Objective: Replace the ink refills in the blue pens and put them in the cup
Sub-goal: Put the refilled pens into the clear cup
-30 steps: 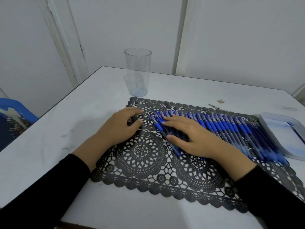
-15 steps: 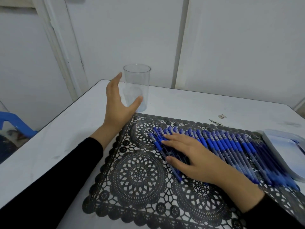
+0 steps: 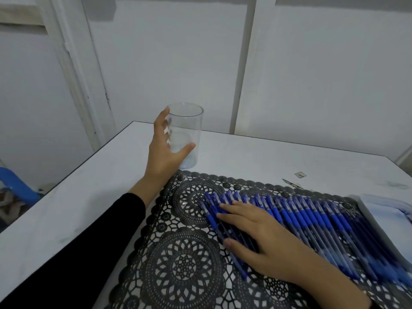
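A black lace mat (image 3: 185,264) lies on the white counter (image 3: 89,197), and I will tell every place from that mat.

The blue pens (image 3: 312,217) lie side by side in one long row across the far half of the mat. The right hand (image 3: 256,237) lies flat on the left end of the row, fingers straight, pressing the pens down. It grips nothing.

The clear cup (image 3: 187,121) stands upright on the counter, just past the mat's far left corner. It has no pens in it. The left hand (image 3: 162,152) wraps round it, thumb on the near side and fingers on the far side, showing through the clear wall.

So I think the job is at its very start. No pen looks opened. The step in hand is taking hold of the cup. Next, the cup should sit where it is easy to reach, standing up so it does not tip. Then one pen must come out of the row without rolling the others.

A pale tray (image 3: 383,210) sits at the mat's right edge. I cannot see what is in it.

I can read no words anywhere. The pens are too blurry, and the cup has no label.
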`<action>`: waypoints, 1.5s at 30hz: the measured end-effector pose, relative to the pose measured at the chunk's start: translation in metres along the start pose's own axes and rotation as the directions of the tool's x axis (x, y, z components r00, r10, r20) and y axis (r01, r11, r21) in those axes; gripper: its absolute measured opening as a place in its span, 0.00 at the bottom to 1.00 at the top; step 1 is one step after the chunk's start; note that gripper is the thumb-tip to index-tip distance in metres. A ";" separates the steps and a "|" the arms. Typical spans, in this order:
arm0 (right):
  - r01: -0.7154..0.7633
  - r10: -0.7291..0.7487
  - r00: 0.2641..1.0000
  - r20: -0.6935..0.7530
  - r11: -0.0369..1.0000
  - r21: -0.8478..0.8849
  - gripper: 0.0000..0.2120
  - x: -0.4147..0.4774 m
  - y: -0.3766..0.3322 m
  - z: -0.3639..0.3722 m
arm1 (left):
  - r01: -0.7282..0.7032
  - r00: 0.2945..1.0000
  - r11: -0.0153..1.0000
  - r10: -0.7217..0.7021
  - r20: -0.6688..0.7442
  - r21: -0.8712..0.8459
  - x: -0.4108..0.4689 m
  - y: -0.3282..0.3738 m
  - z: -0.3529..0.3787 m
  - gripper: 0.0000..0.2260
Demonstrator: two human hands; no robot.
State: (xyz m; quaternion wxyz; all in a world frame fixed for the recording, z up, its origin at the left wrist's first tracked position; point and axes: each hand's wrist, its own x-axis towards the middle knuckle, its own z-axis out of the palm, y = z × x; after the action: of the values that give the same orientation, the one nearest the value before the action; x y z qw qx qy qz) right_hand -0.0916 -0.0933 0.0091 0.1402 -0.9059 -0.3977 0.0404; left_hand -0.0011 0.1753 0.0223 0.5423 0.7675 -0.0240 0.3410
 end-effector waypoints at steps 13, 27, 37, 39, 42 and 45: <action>-0.007 0.007 1.000 -0.013 1.000 -0.008 0.30 -0.002 -0.005 -0.004 | 0.005 1.000 0.999 -0.005 0.014 -0.040 -0.045 0.038 -0.033 0.42; 0.004 -0.003 0.999 -0.054 1.000 0.007 0.26 -0.004 -0.008 -0.004 | 0.035 0.998 0.998 -0.033 0.048 -0.046 -0.110 0.067 -0.058 0.43; 0.009 -0.009 0.997 -0.076 1.000 0.001 0.25 -0.003 -0.007 -0.003 | 0.030 0.998 0.999 -0.029 0.056 -0.015 -0.124 0.072 -0.064 0.43; 0.011 -0.012 0.997 -0.080 1.000 -0.005 0.25 -0.003 -0.007 -0.003 | 0.030 0.998 0.999 -0.029 0.056 -0.015 -0.126 0.072 -0.064 0.44; 0.020 -0.021 0.996 -0.088 1.000 -0.017 0.25 -0.003 -0.007 -0.002 | 0.017 0.997 1.000 -0.018 0.074 0.014 -0.129 0.072 -0.062 0.44; 0.018 -0.020 0.996 -0.091 1.000 -0.025 0.25 -0.003 -0.007 -0.001 | 0.005 0.995 1.000 -0.007 0.098 0.026 -0.130 0.071 -0.061 0.45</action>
State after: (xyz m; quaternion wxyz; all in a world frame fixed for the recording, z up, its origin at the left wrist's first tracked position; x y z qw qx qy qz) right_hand -0.0982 -0.0917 0.0119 0.1478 -0.9046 -0.3999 -0.0071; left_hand -0.1598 0.1542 0.0199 0.5317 0.7902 -0.0440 0.3015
